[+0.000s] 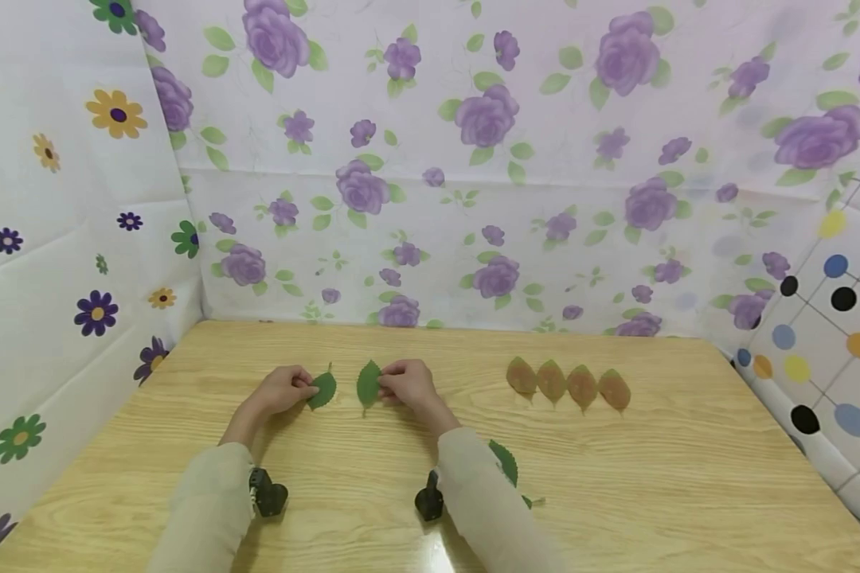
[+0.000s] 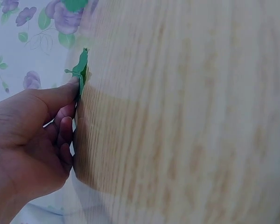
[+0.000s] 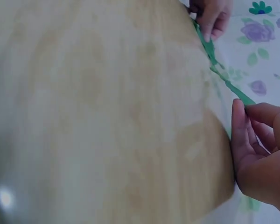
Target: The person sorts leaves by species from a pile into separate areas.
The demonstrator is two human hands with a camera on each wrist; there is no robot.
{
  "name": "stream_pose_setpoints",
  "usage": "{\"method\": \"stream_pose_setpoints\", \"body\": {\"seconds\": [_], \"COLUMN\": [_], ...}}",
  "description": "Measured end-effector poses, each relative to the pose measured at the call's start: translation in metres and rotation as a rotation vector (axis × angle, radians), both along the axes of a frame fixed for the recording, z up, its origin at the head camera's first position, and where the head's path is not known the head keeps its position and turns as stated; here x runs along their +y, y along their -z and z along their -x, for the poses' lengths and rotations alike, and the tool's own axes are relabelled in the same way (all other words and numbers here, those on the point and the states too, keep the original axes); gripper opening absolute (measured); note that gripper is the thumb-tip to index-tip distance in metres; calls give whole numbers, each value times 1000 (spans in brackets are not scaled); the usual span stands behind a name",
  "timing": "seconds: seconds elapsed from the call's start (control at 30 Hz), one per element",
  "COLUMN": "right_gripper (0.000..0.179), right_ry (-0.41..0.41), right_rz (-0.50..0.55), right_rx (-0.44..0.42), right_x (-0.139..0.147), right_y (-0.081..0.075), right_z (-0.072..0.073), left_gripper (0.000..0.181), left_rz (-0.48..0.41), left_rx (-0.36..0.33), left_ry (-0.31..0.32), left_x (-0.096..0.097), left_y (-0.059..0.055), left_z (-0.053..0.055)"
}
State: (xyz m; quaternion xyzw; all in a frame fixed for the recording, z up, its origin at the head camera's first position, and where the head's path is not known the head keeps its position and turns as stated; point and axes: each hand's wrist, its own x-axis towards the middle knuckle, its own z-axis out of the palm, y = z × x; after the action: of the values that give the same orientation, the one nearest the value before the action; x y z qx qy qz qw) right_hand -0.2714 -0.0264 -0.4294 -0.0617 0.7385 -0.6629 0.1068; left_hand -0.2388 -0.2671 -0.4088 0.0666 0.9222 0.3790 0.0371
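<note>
My left hand [image 1: 284, 388] pinches a green leaf with a toothed edge [image 1: 323, 391] between thumb and fingers, just over the wooden table. Its stem points away from me. Facing it across a small gap is a second green leaf [image 1: 369, 384], its stem toward me. The thumb and fingertips of my right hand [image 1: 410, 385] pinch that leaf by its right edge. In the right wrist view, both leaves appear nearly edge-on, the right-hand leaf [image 3: 240, 93] closer to the camera. From the left wrist, the left-hand leaf [image 2: 82, 67] shows above my thumb.
A row of several reddish-brown leaves with green edges [image 1: 582, 385] lies right of centre on the wooden table [image 1: 674, 477]. More green leaves [image 1: 505, 461] lie partly hidden behind my right sleeve. Flowered cloth [image 1: 430, 239] hangs along the table's back edge.
</note>
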Motion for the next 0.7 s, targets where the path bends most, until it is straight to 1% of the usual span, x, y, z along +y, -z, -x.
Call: {"method": "stream_pose_setpoints", "body": {"seconds": [0.2,0.47,0.7], "right_gripper": [10,8,9], "right_ry": [88,171,228], "right_rz": [-50,-113,-261], "right_rx": [55,108,175], "right_x": [-16,-23,-28], "right_y": [1,-2,1], "right_z": [-8,-15,-17], "left_gripper": [14,14,14], "left_rz": [-12,3,-22], "left_rx": [3,-10,-11], "left_ry": [5,3,7], "left_x": [-1,0,0], "left_y": [2,2,3], "left_z": [1,1,1]}}
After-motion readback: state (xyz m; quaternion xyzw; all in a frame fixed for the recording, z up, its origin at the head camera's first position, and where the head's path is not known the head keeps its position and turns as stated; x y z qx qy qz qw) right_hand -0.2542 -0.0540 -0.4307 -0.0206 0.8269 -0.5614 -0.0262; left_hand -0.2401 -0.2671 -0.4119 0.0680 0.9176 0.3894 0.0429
